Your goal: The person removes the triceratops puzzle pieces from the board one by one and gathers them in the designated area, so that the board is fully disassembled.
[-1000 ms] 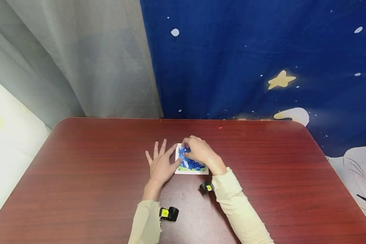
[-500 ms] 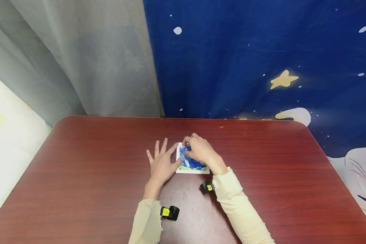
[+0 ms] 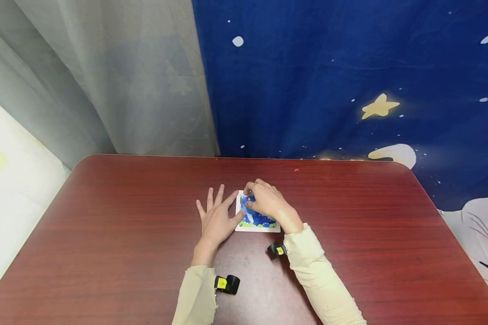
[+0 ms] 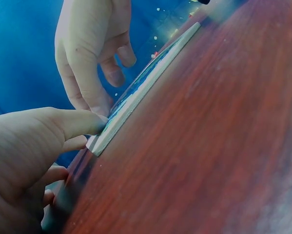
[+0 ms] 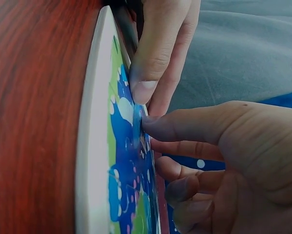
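A small jigsaw puzzle (image 3: 260,220) with a blue dinosaur picture and a white border lies flat on the table. My left hand (image 3: 217,222) rests at its left side, fingers spread. The left thumb (image 5: 145,90) touches the picture near that border, and the index fingertip reaches the far left corner. Over the picture's upper part is my right hand (image 3: 270,203), with bent fingers and its thumb (image 5: 158,127) on the puzzle surface. Whether a loose piece sits between the right thumb and index finger I cannot tell. The right hand hides the puzzle's upper right.
The reddish-brown table (image 3: 126,234) extends around the puzzle on every side. A tiny red bit (image 3: 296,170) lies near the back edge. Grey (image 3: 146,90) and blue star-patterned curtains (image 3: 288,90) hang behind the table. Black wrist cameras (image 3: 227,284) jut from both sleeves.
The head view has shifted slightly. Both hands and the puzzle keep nearly the same places relative to each other.
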Action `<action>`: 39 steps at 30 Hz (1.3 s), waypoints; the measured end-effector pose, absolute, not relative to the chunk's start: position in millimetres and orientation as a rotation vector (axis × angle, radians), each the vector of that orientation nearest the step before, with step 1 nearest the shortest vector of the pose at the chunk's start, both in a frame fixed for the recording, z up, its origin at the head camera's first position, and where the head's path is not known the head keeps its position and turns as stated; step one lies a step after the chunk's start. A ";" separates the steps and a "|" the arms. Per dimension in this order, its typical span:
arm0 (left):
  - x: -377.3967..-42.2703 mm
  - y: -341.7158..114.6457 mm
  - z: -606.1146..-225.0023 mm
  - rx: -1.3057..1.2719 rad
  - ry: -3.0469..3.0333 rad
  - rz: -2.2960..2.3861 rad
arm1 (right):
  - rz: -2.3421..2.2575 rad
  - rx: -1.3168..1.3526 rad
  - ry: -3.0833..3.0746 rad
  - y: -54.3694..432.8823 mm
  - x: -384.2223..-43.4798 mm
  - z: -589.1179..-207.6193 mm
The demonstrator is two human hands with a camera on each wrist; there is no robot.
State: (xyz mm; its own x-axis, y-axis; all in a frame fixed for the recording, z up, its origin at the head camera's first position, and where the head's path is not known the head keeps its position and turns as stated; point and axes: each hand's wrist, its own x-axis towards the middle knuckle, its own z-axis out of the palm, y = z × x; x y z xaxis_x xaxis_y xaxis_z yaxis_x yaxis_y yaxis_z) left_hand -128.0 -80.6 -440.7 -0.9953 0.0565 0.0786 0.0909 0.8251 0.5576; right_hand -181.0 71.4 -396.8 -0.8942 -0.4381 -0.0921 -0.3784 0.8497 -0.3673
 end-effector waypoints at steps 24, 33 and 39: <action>-127.8 -80.8 -443.9 -0.127 -2.921 -0.921 | -0.683 -0.673 2.798 72.8 -184.2 -400.6; -125.7 -79.4 -441.9 -0.122 -2.925 -0.921 | -0.755 -0.600 2.680 74.3 -190.1 -400.6; -125.7 -81.0 -440.9 -0.115 -2.921 -0.919 | -0.735 -0.609 2.665 72.4 -191.9 -398.7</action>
State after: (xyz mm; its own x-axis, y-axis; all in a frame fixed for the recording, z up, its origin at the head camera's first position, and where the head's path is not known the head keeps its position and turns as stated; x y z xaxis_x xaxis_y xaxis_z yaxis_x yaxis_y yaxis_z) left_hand -125.7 -81.0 -440.9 -0.9942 0.0479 0.0962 0.0944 0.8176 0.5680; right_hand -191.9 72.4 -398.7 -0.8616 -0.4750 -0.1787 -0.3162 0.7778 -0.5432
